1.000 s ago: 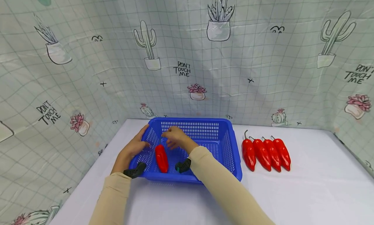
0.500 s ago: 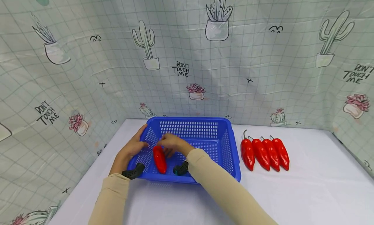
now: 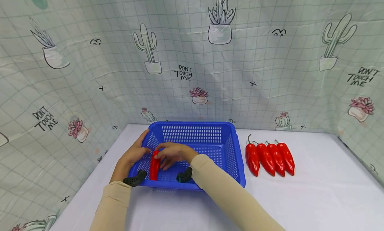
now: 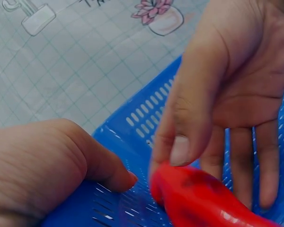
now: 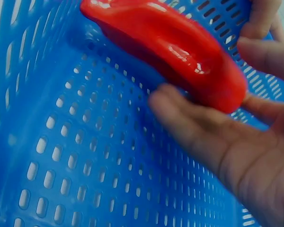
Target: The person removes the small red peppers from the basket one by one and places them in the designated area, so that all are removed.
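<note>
My right hand [image 3: 175,152] pinches a red pepper [image 3: 154,166] at its stem end, between thumb and index finger. The pepper lies lengthwise along the left side of the blue plastic basket [image 3: 192,124]. In the left wrist view, the other fingers of the right hand [image 4: 241,80] hang straight over the basket floor. My left hand [image 3: 133,156] holds the basket's left wall, thumb on the inside; its other fingers are largely hidden outside the wall. From the right wrist, the pepper [image 5: 170,47] appears above the slotted basket floor [image 5: 99,156].
Several more red peppers [image 3: 270,158] lie side by side on the white tabletop [image 3: 318,191], right of the basket. A patterned cloth [image 3: 258,64] hangs behind and to the left. Dark straps [image 3: 135,178] sit on both wrists.
My right hand came down onto the pepper's stem end and shifted it left, toward the basket's left wall. The left hand stays on the basket. The view drifted slightly.
</note>
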Action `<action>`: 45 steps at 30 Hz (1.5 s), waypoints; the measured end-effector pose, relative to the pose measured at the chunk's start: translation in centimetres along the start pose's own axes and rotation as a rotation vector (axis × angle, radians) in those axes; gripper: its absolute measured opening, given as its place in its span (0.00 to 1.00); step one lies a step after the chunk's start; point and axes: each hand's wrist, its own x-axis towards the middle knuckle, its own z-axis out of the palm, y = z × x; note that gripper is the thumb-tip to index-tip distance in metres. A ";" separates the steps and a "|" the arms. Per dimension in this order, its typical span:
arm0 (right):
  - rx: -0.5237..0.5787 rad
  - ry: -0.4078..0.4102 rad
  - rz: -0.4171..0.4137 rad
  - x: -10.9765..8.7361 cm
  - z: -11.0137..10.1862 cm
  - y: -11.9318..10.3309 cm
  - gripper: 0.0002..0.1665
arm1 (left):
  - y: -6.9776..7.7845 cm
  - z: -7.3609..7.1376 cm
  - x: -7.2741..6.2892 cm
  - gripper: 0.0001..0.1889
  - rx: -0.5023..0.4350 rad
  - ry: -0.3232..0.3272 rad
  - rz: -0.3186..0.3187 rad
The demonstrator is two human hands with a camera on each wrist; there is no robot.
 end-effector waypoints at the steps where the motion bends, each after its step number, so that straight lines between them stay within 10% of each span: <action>1: 0.019 -0.011 -0.007 0.0 0.1 0.0 0.27 | 0.0 0.0 0.0 0.48 0.001 -0.002 0.001; 21: -0.100 0.223 -0.265 0.4 1.3 -0.8 0.33 | -0.1 -0.2 -0.2 0.47 -0.016 0.001 0.004; 36: -0.195 0.197 -0.294 0.4 1.4 -0.4 0.35 | -0.1 -0.2 -0.4 0.47 -0.009 0.014 0.027; 45: -0.342 0.367 -0.287 -0.2 1.3 -0.9 0.33 | -0.2 0.0 -0.2 0.47 -0.011 0.021 0.030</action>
